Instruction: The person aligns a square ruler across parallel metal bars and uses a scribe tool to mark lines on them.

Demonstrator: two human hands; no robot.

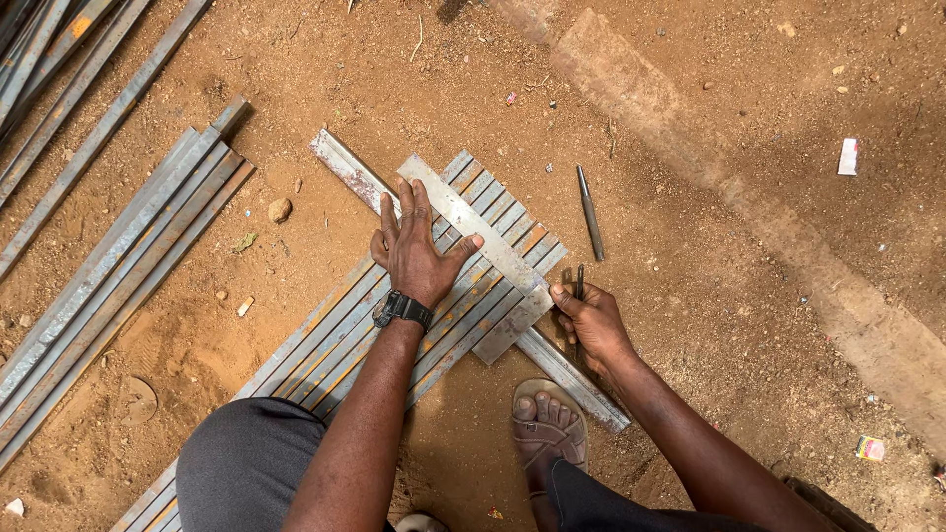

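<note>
My left hand (414,251) lies flat with fingers spread on a bundle of grey steel bars (335,345) laid side by side on the red dirt. Its thumb touches a flat metal strip (473,232) that crosses the bars at an angle. My right hand (591,320) is shut on a thin dark scriber (579,281), whose tip rests at the near end of that strip, by the bars' cut ends. A longer angle bar (345,172) runs under the bundle, from upper left to my sandalled foot (547,429).
A dark punch or chisel (589,212) lies on the dirt right of the bars. More long steel bars (118,266) lie stacked at the left, others at the top left corner (59,59). A small stone (280,209) and bits of litter are scattered around.
</note>
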